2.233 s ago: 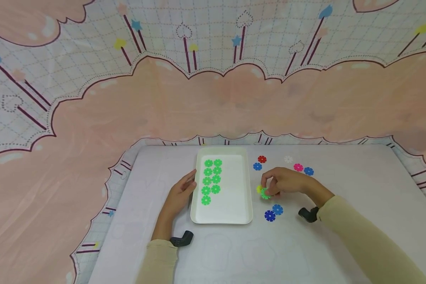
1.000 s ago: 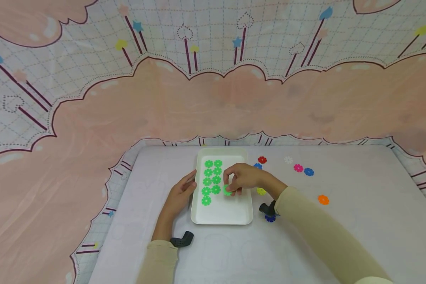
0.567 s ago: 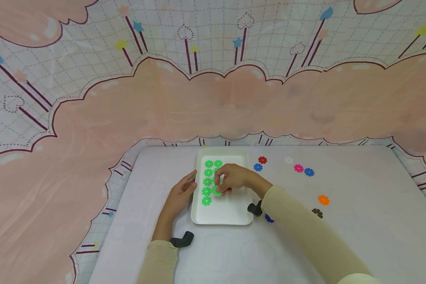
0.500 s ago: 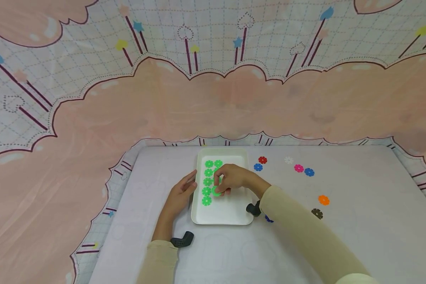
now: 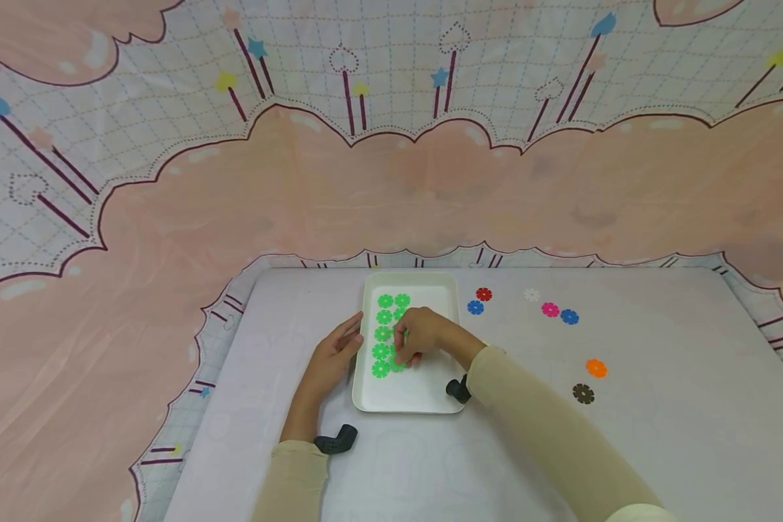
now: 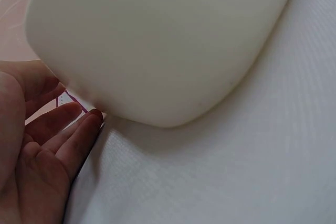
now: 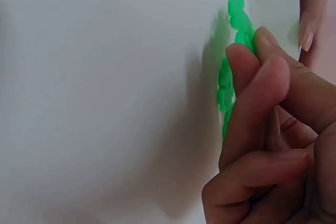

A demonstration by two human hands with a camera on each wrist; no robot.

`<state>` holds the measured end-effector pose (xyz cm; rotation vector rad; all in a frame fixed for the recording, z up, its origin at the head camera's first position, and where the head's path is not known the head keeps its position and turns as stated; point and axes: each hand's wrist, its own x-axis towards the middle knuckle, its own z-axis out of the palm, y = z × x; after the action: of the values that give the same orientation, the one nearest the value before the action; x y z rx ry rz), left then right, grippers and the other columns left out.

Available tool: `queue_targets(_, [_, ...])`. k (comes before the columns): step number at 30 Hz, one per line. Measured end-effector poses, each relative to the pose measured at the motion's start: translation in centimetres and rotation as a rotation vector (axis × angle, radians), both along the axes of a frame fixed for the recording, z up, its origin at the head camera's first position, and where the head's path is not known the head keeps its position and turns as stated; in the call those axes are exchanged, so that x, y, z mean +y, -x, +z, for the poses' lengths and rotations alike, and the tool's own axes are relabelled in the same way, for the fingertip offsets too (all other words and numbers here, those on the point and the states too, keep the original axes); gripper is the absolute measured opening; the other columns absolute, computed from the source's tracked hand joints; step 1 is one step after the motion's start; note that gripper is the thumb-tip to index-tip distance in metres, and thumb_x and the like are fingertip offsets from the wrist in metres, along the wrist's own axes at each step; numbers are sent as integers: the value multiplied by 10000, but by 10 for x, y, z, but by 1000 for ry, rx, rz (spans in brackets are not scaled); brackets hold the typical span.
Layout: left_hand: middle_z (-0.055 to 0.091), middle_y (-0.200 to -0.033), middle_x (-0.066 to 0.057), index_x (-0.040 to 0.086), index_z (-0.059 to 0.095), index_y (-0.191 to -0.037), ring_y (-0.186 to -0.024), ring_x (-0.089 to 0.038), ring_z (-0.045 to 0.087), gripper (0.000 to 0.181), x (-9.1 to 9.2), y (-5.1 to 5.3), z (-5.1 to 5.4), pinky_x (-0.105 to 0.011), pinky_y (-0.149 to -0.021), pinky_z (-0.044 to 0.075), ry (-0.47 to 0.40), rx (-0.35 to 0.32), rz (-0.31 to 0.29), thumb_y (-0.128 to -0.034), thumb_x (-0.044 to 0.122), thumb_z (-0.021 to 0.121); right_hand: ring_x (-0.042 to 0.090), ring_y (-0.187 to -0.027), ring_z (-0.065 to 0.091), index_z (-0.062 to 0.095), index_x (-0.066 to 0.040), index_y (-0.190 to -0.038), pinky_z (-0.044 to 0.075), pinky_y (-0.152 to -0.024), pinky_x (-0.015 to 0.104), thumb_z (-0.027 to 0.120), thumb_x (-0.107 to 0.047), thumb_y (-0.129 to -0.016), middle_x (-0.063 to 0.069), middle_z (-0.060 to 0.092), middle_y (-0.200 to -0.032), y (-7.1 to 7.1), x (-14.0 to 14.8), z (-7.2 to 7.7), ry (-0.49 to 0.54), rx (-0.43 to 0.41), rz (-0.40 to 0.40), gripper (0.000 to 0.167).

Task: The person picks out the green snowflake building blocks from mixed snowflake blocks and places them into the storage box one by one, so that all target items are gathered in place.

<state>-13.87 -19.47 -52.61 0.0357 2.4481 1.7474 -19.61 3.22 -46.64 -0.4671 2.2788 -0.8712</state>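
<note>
A white tray (image 5: pixel 424 391) lies on the table, with green flower-shaped discs (image 5: pixel 383 333) in two columns along its left half. My right hand (image 5: pixel 424 335) is over the tray, thumb and fingers pinching a green flower-shaped disc (image 7: pixel 242 39) at the lower end of the right column, beside the left column's lowest disc. That hand hides part of the right column. At the tray's left side, my left hand (image 5: pixel 329 359) rests its fingertips against the wall; the left wrist view shows these fingers (image 6: pixel 79 137) loosely bent at the rim.
Right of the tray lie a red disc (image 5: pixel 483 294), a blue disc (image 5: pixel 475 307), a white disc (image 5: pixel 531 295), a pink disc (image 5: pixel 550 309), another blue disc (image 5: pixel 570 317), an orange disc (image 5: pixel 597 368) and a dark brown disc (image 5: pixel 583 394). A patterned cloth (image 5: pixel 391 181) hangs behind.
My right hand has carried a green disc from the table, right of the tray, leftward to the right column, then slightly towards me. My left hand has stayed at the tray's side.
</note>
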Motion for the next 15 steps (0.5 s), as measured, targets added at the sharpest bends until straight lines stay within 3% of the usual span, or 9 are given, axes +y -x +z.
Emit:
queue_targets(7, [514,-1553,-15,335,515,-1494,-1399,-265,540,474,-1,1,-1,-513,-1143,450,-5,7,-2,-1034,280,614,153,-581,705,767,-168,-775,548,-677,248,866,-114,-803,21,719,-642,-2,-1,0,-27,16,50,116])
queue_targets(15, [505,-1560,-10,323,516,-1497,-1404,-269,535,474,-1,2,-3,-500,-1140,456,-16,3,-3,-1036,263,611,137,-554,693,723,-143,-728,537,-676,235,887,-140,-787,9,711,-629,0,-2,-3,-37,55,71,175])
